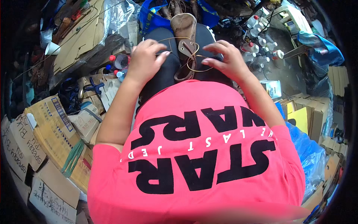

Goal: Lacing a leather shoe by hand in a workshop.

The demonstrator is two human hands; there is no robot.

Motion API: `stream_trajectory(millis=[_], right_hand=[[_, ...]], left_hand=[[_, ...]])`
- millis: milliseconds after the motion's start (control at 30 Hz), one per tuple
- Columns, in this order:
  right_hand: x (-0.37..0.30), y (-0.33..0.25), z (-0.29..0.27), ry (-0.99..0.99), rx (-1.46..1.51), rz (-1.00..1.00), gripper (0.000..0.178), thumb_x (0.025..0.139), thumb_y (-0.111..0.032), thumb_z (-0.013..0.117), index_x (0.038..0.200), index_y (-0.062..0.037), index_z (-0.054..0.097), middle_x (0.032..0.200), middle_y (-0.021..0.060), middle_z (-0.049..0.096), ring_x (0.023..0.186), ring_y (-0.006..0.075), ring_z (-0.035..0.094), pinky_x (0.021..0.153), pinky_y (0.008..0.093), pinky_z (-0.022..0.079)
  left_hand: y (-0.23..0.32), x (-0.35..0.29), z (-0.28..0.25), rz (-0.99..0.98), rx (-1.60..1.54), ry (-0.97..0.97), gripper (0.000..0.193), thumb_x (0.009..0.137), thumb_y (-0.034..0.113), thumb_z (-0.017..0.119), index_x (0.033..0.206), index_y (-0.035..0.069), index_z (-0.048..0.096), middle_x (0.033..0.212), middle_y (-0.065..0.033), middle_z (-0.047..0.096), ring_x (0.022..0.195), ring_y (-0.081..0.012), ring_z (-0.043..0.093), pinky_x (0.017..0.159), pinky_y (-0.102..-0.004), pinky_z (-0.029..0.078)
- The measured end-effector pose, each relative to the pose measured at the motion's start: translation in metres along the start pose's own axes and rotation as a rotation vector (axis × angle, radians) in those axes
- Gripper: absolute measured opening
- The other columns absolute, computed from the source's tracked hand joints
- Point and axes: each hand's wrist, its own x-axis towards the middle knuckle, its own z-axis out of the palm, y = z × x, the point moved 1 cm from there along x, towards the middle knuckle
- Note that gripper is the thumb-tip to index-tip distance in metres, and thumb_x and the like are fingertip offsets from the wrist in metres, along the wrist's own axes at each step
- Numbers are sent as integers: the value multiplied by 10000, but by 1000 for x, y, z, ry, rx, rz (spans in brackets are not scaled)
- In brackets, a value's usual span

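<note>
Centrally, the brown shoe lies between left grip and right grip

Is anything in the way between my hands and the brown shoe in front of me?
Only the thin lace, looping across the gaps beside the shoe; nothing else visible blocks the left hand or right hand.

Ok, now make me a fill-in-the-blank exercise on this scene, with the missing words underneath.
1. The left hand and the right hand are on opposite ____ of the brown shoe.
2. The bundle of stretchy-looking bands on the cardboard at lower left is coloured ____.
3. The cup at the upper left is coloured ____.
4. The bag just beyond the shoe is mostly coloured ____.

Missing words: sides; green; white; blue.
</note>
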Motion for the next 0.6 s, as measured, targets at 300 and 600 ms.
stream_trajectory(millis=[300, 600], right_hand=[[-12, 12, -5, -32, 10, -16, 184, 782, -23, 670, 963, -46, 652, 903, 111, 640, 820, 249, 639, 733, 321, 502], [-25, 27, -28, -144, -80, 71, 138, 758, -29, 659, 890, -58, 689, 826, 112, 627, 783, 279, 638, 708, 359, 508]], left_hand=[[-14, -6, -12, 102, 95, -148, 161, 717, 148, 732, 858, 99, 671, 979, -60, 601, 952, -273, 569, 827, -409, 436], [9, 9, 4, 277, 214, -223, 84, 761, 123, 680, 820, 98, 625, 900, -66, 599, 928, -266, 560, 780, -400, 432]])
